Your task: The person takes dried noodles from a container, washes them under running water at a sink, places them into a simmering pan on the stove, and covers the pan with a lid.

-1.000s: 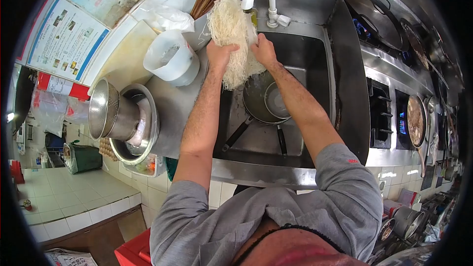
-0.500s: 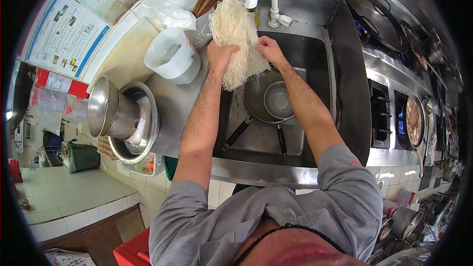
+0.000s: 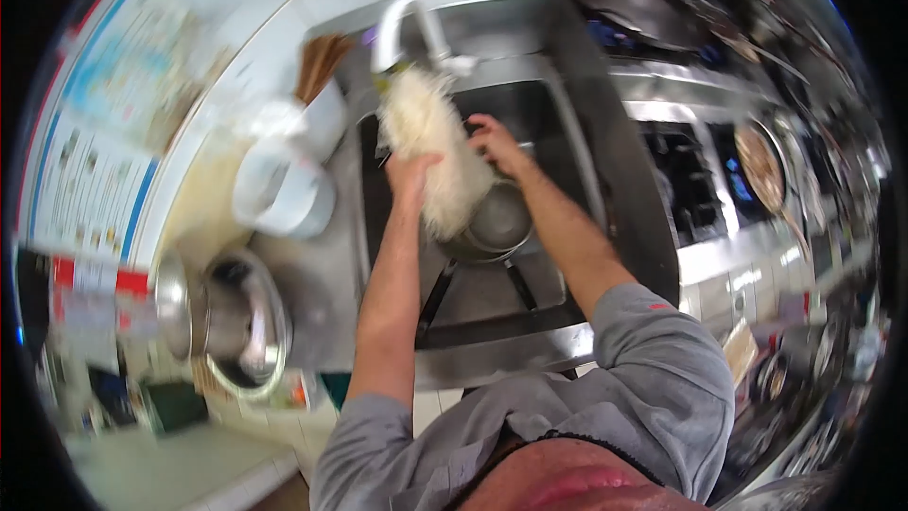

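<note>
A large bundle of dry, pale rice noodles (image 3: 445,170) is gripped on its left side by my left hand (image 3: 411,178), the thumb lying across it. Just right of the bundle is my right hand (image 3: 498,147), fingers half curled and apart, with nothing visible between them. The noodles' top is close under the white tap (image 3: 409,24); their lower end hangs over the sink (image 3: 558,227). Below them in the sink sit a round metal bowl (image 3: 501,218) and cookware with two black handles (image 3: 435,301). Motion blurs the noodles.
Left of the sink are a white plastic tub (image 3: 284,191) and a steel basin (image 3: 276,322) with a metal pot leaning in it. Brown sticks (image 3: 320,66) stand behind. To the right, a stove (image 3: 695,180) has lit burners and a pan of food (image 3: 759,168).
The view has swung, shifting the scene left and partly down. My left hand still holds the noodles. My right hand has come away from their edge, its fingers parting.
</note>
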`<control>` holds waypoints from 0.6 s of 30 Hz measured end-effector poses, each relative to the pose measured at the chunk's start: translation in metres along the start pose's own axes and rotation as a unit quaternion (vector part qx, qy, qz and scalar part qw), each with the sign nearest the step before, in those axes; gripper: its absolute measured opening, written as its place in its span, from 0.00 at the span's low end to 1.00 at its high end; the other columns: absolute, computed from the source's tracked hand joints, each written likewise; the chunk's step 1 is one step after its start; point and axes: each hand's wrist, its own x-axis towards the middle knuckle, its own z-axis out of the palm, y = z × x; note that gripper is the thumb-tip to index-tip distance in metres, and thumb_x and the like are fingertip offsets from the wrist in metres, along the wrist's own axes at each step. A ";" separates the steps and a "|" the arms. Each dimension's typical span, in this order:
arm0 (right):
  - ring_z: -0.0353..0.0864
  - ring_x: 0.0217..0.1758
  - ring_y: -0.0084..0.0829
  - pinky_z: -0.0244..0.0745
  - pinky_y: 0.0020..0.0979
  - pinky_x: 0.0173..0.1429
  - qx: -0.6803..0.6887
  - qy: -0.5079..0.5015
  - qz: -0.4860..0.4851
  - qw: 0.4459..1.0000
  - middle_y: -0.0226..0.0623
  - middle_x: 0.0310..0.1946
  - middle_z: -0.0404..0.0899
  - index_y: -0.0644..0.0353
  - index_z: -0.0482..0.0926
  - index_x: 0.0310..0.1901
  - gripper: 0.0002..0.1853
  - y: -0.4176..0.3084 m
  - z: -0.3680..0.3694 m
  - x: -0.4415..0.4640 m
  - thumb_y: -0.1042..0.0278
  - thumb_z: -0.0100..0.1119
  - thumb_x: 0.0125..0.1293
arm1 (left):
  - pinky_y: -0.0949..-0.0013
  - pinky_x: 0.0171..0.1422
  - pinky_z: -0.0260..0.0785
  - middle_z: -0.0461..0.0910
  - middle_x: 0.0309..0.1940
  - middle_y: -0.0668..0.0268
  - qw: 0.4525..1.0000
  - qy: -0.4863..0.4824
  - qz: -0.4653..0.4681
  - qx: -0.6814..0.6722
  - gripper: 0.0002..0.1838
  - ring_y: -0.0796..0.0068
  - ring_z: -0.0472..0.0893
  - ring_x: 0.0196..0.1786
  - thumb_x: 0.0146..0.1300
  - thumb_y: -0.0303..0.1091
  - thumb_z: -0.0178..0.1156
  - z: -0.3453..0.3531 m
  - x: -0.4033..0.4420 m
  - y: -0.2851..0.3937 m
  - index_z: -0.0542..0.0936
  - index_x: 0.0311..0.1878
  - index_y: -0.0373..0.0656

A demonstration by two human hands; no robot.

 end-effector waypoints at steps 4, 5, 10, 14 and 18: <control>0.79 0.39 0.29 0.71 0.29 0.45 -0.085 0.107 -0.051 0.989 0.39 0.33 0.80 0.60 0.76 0.46 0.20 0.043 -0.051 0.036 0.76 0.59 0.48 | 0.68 0.45 0.72 0.79 0.41 0.58 0.999 -0.031 -0.031 -0.015 0.28 0.65 0.80 0.40 0.37 0.13 0.61 -0.005 -0.031 -0.002 0.74 0.49 0.31; 0.77 0.34 0.27 0.71 0.29 0.40 -0.133 0.142 -0.081 0.978 0.35 0.29 0.79 0.63 0.76 0.46 0.18 0.032 -0.055 0.032 0.79 0.57 0.49 | 0.68 0.45 0.72 0.79 0.42 0.58 0.999 -0.032 -0.036 -0.017 0.28 0.65 0.80 0.41 0.38 0.12 0.61 -0.008 -0.040 0.001 0.73 0.49 0.30; 0.79 0.35 0.31 0.72 0.30 0.42 -0.215 0.179 -0.175 0.944 0.40 0.30 0.79 0.63 0.76 0.46 0.19 0.000 -0.047 0.063 0.75 0.60 0.49 | 0.67 0.47 0.72 0.78 0.44 0.57 0.997 -0.002 -0.077 0.022 0.29 0.65 0.79 0.42 0.39 0.11 0.60 -0.009 -0.015 0.003 0.72 0.51 0.30; 0.77 0.45 0.44 0.71 0.37 0.52 -0.295 0.220 -0.214 0.905 0.47 0.39 0.78 0.61 0.74 0.51 0.25 -0.025 -0.039 0.092 0.66 0.64 0.49 | 0.67 0.47 0.71 0.78 0.43 0.58 0.999 -0.024 -0.018 -0.012 0.30 0.64 0.78 0.43 0.37 0.12 0.62 0.014 0.013 0.008 0.72 0.51 0.30; 0.71 0.56 0.49 0.67 0.40 0.59 -0.300 0.186 -0.202 0.914 0.56 0.50 0.71 0.58 0.66 0.60 0.29 -0.044 -0.045 0.107 0.58 0.57 0.56 | 0.66 0.46 0.72 0.78 0.43 0.57 0.997 -0.023 0.005 -0.074 0.29 0.65 0.79 0.41 0.38 0.13 0.63 0.019 0.020 0.016 0.72 0.50 0.30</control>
